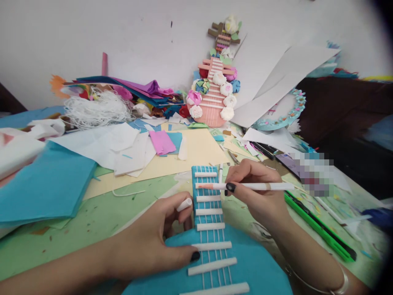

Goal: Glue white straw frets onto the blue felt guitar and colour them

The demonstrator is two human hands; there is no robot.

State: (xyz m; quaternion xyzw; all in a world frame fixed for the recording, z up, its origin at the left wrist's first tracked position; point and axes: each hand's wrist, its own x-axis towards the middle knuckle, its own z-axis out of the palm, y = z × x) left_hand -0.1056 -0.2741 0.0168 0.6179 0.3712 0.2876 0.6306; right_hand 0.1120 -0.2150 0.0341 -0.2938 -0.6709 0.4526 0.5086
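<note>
Looks well along in the build: already covered in blue, strung lengthwise with thin white strings and crossed by eight white bars within view. Perhaps only at the start of colouring, with most bars plain white and bare of paper flowers, unlike the pink guitar propped against the wall. Pinching a white pen between thumb and fingers in the grip of the right hand, with the peach tip on or just above the second bar from the top (cannot tell which). Curling the left hand around a white tube, with the thumb laid on the blue guitar. Set low in view, on the near side of the surface, with the neck pointing away. Smooth, flat-faced, slightly uneven in bar spacing.
</note>
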